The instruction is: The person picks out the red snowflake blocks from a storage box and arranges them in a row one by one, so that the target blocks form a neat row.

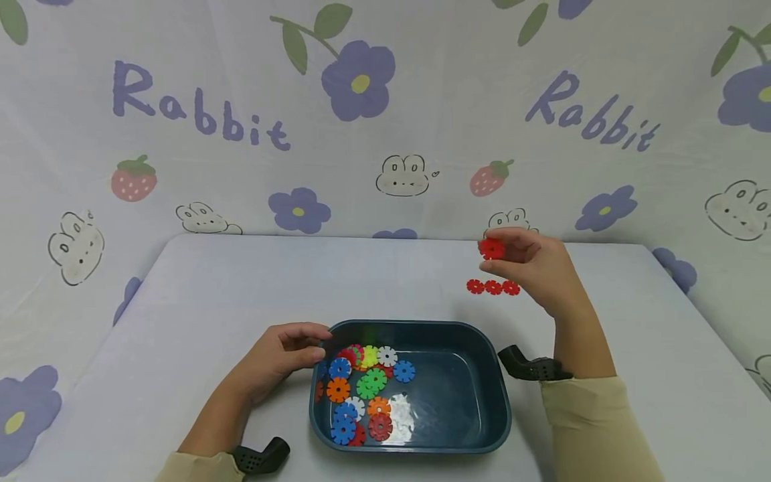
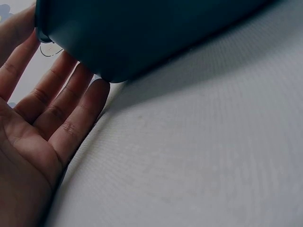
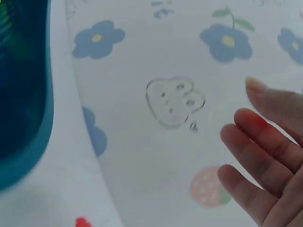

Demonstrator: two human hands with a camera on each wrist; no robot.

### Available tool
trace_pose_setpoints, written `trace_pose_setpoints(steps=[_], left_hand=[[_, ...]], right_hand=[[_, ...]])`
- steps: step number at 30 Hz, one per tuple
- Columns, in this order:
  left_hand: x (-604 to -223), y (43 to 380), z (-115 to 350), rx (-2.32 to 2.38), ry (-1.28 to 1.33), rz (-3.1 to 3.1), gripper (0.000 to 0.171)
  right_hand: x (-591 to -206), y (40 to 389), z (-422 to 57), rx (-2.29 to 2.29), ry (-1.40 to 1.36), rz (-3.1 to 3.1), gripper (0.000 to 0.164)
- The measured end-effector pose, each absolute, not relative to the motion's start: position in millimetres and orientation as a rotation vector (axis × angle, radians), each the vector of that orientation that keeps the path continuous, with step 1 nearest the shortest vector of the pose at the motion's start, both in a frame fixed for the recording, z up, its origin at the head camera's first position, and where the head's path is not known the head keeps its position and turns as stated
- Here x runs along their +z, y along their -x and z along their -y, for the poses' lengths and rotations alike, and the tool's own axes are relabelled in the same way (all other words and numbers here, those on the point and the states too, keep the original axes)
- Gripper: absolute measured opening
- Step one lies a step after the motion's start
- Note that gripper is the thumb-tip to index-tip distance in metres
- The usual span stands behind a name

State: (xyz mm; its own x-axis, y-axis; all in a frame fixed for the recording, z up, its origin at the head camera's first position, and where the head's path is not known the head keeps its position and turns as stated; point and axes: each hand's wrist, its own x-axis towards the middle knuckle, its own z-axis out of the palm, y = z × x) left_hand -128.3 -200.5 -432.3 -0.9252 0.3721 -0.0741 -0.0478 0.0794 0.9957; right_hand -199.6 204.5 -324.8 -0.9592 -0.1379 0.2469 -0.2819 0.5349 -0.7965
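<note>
My right hand [image 1: 533, 264] is raised above the back right of the table, pinching a red notched plastic disc [image 1: 492, 249] between thumb and fingers. In the right wrist view that hand [image 3: 270, 151] shows only a red tint on a finger, and the disc itself is hidden. Just below, three red discs [image 1: 493, 287] lie in a row on the table. My left hand [image 1: 283, 355] touches the upper left corner of a dark teal tray [image 1: 446, 326]. From the left wrist view, its fairly straight fingers [image 2: 75, 120] rest against the tray's outer wall [image 2: 118, 38].
Several mixed notched discs [image 1: 371, 383], blue, green, orange, white, yellow and red, lie in the tray's left half, some overlapping. The white table [image 1: 241, 281] ends at a printed cloth backdrop [image 1: 446, 100]. Each wrist carries a black camera mount [image 1: 533, 367].
</note>
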Motion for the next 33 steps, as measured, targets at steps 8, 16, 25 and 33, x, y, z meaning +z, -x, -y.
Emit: trace_pose_setpoints(steps=[8,16,25,33], left_hand=[[-432.6,128.8,200.5,1.902,-0.318,-2.065,0.033],[-431.7,128.9,200.5,1.896,-0.315,-2.066,0.034],[-432.0,128.4,201.3,1.904,-0.322,-2.060,0.033],[-431.1,128.3,200.1,1.898,-0.320,-2.055,0.034]], right_hand=[[-354.5,217.7,-225.2,1.528,-0.089,2.569,0.051],[-393.0,230.9,-258.4,1.574,0.299,2.599,0.065],[-420.7,238.6,-283.8,1.348,0.485,2.842,0.065],[-432.5,238.4,-288.4,1.237,0.418,2.954,0.061]])
